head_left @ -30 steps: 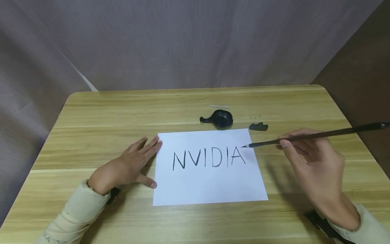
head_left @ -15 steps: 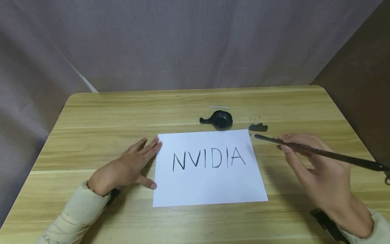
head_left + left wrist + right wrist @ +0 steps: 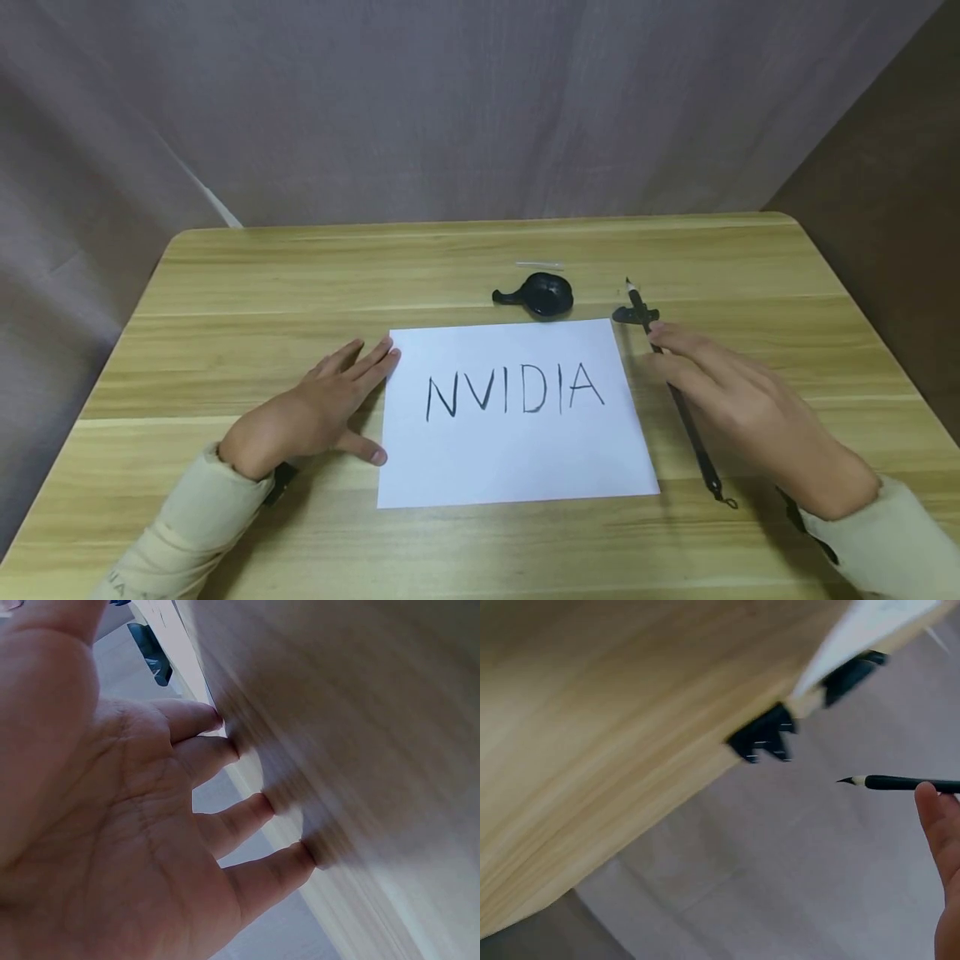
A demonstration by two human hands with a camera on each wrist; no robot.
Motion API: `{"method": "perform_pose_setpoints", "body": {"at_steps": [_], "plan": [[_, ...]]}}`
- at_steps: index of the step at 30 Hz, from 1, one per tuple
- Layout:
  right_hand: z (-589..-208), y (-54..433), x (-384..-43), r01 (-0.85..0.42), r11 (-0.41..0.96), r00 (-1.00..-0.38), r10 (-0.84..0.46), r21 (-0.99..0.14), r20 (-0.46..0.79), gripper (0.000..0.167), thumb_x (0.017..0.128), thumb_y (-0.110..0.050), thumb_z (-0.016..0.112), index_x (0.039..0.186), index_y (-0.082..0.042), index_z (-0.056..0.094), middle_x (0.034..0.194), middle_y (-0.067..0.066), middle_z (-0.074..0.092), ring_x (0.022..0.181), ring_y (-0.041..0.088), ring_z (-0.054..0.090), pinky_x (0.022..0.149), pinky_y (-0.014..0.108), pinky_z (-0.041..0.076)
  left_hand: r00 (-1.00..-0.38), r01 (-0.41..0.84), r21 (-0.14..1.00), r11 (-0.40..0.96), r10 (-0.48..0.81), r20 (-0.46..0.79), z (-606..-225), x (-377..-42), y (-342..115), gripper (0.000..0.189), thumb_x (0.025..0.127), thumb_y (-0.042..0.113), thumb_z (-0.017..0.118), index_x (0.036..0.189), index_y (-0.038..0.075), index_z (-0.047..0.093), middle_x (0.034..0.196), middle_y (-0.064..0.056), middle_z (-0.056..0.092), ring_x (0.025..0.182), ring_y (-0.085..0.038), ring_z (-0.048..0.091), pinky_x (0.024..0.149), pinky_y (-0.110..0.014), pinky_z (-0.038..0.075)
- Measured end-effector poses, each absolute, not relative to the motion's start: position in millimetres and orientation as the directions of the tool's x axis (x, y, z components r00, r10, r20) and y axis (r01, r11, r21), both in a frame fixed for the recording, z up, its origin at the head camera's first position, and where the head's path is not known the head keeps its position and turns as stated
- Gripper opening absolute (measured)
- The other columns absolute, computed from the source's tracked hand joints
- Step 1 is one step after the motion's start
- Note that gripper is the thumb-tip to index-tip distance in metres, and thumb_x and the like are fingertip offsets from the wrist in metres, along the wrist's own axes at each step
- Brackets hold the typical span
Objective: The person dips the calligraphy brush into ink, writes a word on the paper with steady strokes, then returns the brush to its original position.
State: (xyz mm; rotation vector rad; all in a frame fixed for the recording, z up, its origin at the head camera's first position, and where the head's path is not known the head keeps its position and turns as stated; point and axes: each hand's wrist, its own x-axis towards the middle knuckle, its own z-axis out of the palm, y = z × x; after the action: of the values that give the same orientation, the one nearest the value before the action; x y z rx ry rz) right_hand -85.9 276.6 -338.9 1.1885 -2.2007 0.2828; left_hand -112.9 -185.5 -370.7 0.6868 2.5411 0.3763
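Observation:
My left hand (image 3: 300, 421) lies spread at the left edge of a white sheet of paper (image 3: 510, 462), its fingertips on that edge; the left wrist view shows the palm and straight fingers (image 3: 247, 825) meeting the tabletop. Brushed on the sheet in black are the letters NVIDIA. Right of the paper, my right hand (image 3: 750, 408) pinches a dark calligraphy brush (image 3: 688, 429) near its lower handle. The brush points away from me, its bristles past a small dark brush rest (image 3: 622, 315) that it overlaps in the head view. The right wrist view shows the dark brush tip (image 3: 847, 781) beyond the fingertips.
A black ink dish (image 3: 547, 293) with a curved handle stands just behind the paper. Behind the dish lies a thin clear stick (image 3: 538, 265). Grey cloth (image 3: 480, 108) hangs along the far edge of the wooden table (image 3: 300, 275).
My right hand has moved the brush off the paper's letters and swung its tip from pointing left to pointing away, over the brush rest. The left hand and paper stay put.

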Motion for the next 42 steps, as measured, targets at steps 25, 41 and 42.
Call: {"method": "perform_pose_setpoints", "body": {"at_steps": [25,41,42], "plan": [[-394.1,314.3,-126.9,-0.818,0.492,-0.407,-0.861,0.298,0.303,0.044,0.091,0.013,0.043,0.129,0.009,0.064,0.135,0.033,0.061,0.122,0.049,0.064,0.086,0.058,0.06,-0.756,0.402,0.356,0.843,0.525,-0.39,-371.5,-115.0,-184.1,0.132,0.075,0.061,0.087,0.171,0.011,0.012,0.178,-0.009,0.003,0.16,-0.049,0.002,0.124,-0.073,0.011],[-388.2,309.6,-110.7,-0.785,0.583,-0.542,-0.81,0.208,0.223,0.065,0.076,0.023,0.062,0.138,0.007,0.057,0.14,0.033,0.057,0.131,0.05,0.056,0.092,0.061,0.058,-0.757,0.402,0.348,0.847,0.521,-0.394,-369.8,-115.3,-180.3,0.131,0.075,0.058,0.089,0.171,0.011,0.013,0.178,-0.01,0.004,0.16,-0.049,0.003,0.122,-0.075,0.014],[-386.4,308.5,-109.5,-0.786,0.589,-0.546,-0.804,0.189,0.235,0.063,0.077,0.023,0.062,0.138,0.007,0.057,0.139,0.032,0.057,0.131,0.05,0.056,0.093,0.061,0.057,-0.758,0.404,0.347,0.846,0.522,-0.392,-370.0,-115.3,-181.0,0.131,0.076,0.059,0.088,0.171,0.011,0.013,0.178,-0.01,0.004,0.16,-0.05,0.004,0.122,-0.075,0.014]]}}
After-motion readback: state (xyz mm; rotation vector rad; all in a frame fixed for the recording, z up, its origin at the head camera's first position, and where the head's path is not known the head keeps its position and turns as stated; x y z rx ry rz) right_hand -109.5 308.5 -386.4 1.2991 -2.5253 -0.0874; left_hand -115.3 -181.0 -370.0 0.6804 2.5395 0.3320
